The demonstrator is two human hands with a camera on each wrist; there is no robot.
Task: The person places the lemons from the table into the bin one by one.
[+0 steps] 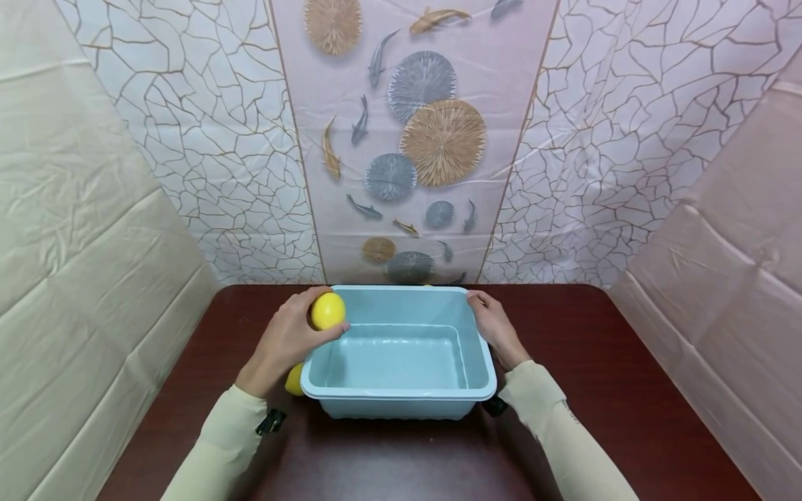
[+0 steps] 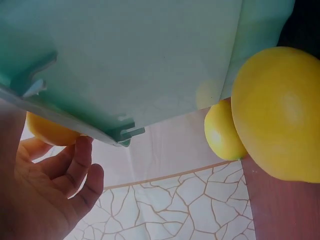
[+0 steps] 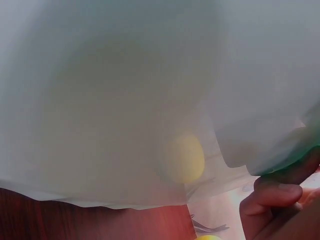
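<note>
A light blue plastic basin (image 1: 401, 393) stands in the middle of the table, its inside bare. My left hand (image 1: 285, 341) holds a yellow lemon (image 1: 328, 311) between thumb and fingers, over the basin's left rim. In the left wrist view that hand (image 2: 55, 185) shows beyond the rim, with part of the held lemon (image 2: 55, 131) above its fingers. My right hand (image 1: 495, 325) grips the right rim near the back corner; its curled fingers (image 3: 272, 200) show under the rim in the right wrist view.
Outside the basin's left wall lies a lemon (image 1: 294, 380), large in the left wrist view, with another lemon (image 2: 222, 131) farther back. A yellow sliver (image 1: 427, 285) peeks over the back rim. Patterned cloth (image 1: 388, 139) hangs behind the dark red table (image 1: 576, 348).
</note>
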